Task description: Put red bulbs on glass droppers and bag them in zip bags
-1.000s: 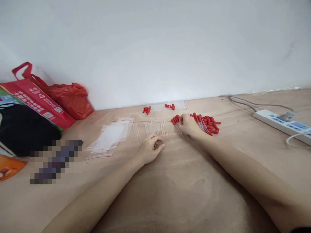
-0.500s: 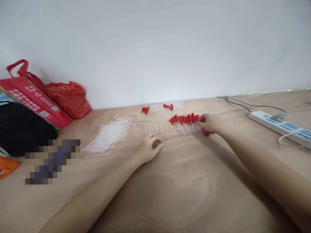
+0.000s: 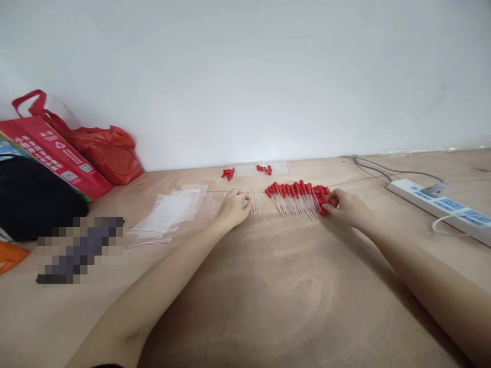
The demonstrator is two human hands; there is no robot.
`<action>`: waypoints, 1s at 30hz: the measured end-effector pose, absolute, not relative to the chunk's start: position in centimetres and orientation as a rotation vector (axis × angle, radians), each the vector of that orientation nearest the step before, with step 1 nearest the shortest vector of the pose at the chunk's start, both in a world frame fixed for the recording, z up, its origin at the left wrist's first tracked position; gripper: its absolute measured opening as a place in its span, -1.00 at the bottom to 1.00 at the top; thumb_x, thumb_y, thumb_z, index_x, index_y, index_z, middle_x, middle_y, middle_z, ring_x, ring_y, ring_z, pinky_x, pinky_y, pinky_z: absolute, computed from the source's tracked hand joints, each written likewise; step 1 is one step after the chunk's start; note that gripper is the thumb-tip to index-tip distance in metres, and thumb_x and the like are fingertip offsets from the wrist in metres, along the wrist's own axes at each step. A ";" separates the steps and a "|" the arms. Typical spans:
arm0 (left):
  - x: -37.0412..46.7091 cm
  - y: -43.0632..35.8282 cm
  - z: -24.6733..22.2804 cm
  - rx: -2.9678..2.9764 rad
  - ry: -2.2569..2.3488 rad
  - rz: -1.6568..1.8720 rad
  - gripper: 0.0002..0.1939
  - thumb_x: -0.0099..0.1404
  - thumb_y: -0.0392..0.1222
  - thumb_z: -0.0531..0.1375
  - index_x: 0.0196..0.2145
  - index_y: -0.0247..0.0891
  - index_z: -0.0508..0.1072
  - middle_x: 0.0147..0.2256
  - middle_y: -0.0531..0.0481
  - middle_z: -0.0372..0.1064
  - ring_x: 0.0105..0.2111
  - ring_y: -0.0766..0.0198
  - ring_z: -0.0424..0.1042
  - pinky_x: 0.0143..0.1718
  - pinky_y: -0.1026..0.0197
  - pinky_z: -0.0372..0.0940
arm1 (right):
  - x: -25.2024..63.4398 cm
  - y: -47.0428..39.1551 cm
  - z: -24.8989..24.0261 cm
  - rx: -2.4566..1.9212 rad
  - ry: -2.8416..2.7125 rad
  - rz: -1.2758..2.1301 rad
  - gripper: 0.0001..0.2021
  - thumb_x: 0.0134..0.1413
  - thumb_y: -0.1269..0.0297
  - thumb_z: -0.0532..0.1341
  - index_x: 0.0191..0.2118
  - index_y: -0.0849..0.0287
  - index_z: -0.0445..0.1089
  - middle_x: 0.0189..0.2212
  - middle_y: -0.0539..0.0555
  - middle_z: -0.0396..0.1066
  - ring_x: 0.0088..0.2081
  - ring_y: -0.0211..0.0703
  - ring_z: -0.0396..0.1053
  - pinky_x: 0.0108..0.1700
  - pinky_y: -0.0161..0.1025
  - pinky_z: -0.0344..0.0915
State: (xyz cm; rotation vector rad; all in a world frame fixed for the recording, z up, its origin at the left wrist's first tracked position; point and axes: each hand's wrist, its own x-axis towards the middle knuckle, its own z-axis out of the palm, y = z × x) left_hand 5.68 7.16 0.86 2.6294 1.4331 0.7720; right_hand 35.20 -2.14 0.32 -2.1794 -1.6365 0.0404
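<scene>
My left hand (image 3: 235, 208) is over a row of thin clear dropper tubes (image 3: 254, 202), its fingers closed in a pinch at one of them. My right hand (image 3: 348, 207) is at the right end of the group, thumb and fingertips closed on a red rubber bulb (image 3: 325, 208) beside a small pile of loose red bulbs (image 3: 321, 192). Between the hands lies a slanting row of droppers (image 3: 293, 197), red bulbs at the far end and clear tubes pointing toward me. The tube tips under my left fingers are partly hidden.
Clear zip bags (image 3: 169, 214) overlap left of the tubes. Farther back, a few red bulbs (image 3: 228, 174) and more small red bulbs (image 3: 264, 168) lie by another clear bag (image 3: 282, 167). A white power strip (image 3: 441, 204) is at right; red bags (image 3: 103, 153) stand at left.
My left hand has moved forward onto the clear tubes. My right hand has shifted slightly right and down, uncovering the pile of loose red bulbs.
</scene>
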 end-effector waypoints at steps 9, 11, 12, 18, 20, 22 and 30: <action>10.4 8.6 1.2 2.661 1.705 0.530 -0.82 0.07 -0.18 0.16 -0.44 -0.39 0.43 -0.28 -0.26 0.26 -0.15 -0.06 0.22 -0.15 0.00 0.17 | 34.6 -1.9 0.1 -2.184 -1.638 -0.063 -0.84 -0.12 0.19 0.13 -0.44 0.15 0.36 -0.48 0.06 0.40 -0.43 -0.16 0.31 -0.48 -0.31 0.07; 10.8 8.5 1.2 2.654 1.742 0.496 -0.82 0.08 -0.18 0.15 -0.42 -0.38 0.43 -0.25 -0.25 0.26 -0.13 -0.05 0.21 -0.13 0.01 0.16 | 34.5 -2.0 0.3 -2.192 -1.638 -0.060 -0.85 -0.11 0.20 0.12 -0.45 0.15 0.37 -0.48 0.06 0.40 -0.43 -0.16 0.31 -0.48 -0.31 0.07; 10.9 8.4 1.2 2.647 1.760 0.482 -0.81 0.08 -0.18 0.15 -0.39 -0.38 0.43 -0.22 -0.25 0.26 -0.12 -0.05 0.20 -0.12 0.02 0.15 | 34.4 -2.0 0.4 -2.197 -1.633 -0.060 -0.85 -0.11 0.20 0.12 -0.46 0.15 0.37 -0.48 0.07 0.40 -0.43 -0.16 0.31 -0.48 -0.31 0.07; 11.7 8.0 1.5 2.597 1.800 0.420 -0.75 0.10 -0.26 0.12 -0.25 -0.44 0.41 -0.16 -0.31 0.25 -0.11 -0.05 0.20 -0.13 0.02 0.16 | 33.9 -2.0 1.3 -2.232 -1.574 -0.123 -0.82 -0.10 0.18 0.10 -0.51 0.15 0.33 -0.49 0.09 0.41 -0.42 -0.11 0.33 -0.47 -0.29 0.07; 11.8 8.0 1.5 2.584 1.788 0.396 -0.78 0.10 -0.29 0.12 -0.29 -0.45 0.43 -0.17 -0.33 0.26 -0.12 -0.06 0.22 -0.13 0.02 0.16 | 33.9 -1.8 1.4 -2.212 -1.548 -0.133 -0.82 -0.07 0.19 0.08 -0.49 0.17 0.32 -0.50 0.11 0.41 -0.42 -0.11 0.33 -0.46 -0.28 0.09; 11.7 8.0 1.4 2.567 1.783 0.387 -0.78 0.10 -0.30 0.12 -0.30 -0.46 0.43 -0.18 -0.34 0.27 -0.11 -0.07 0.22 -0.13 0.02 0.16 | 34.0 -1.6 1.2 -2.168 -1.521 -0.125 -0.83 -0.06 0.21 0.07 -0.47 0.18 0.31 -0.50 0.12 0.41 -0.42 -0.11 0.34 -0.44 -0.27 0.12; 11.7 7.8 1.9 2.493 1.778 0.474 -0.84 0.14 -0.32 0.10 -0.34 -0.47 0.40 -0.22 -0.35 0.27 -0.12 -0.07 0.23 -0.16 0.01 0.15 | 34.7 -1.2 1.0 -1.902 -1.361 0.054 -0.75 -0.11 0.38 0.08 -0.24 0.23 0.35 -0.41 0.11 0.41 -0.42 -0.19 0.35 -0.32 -0.26 0.24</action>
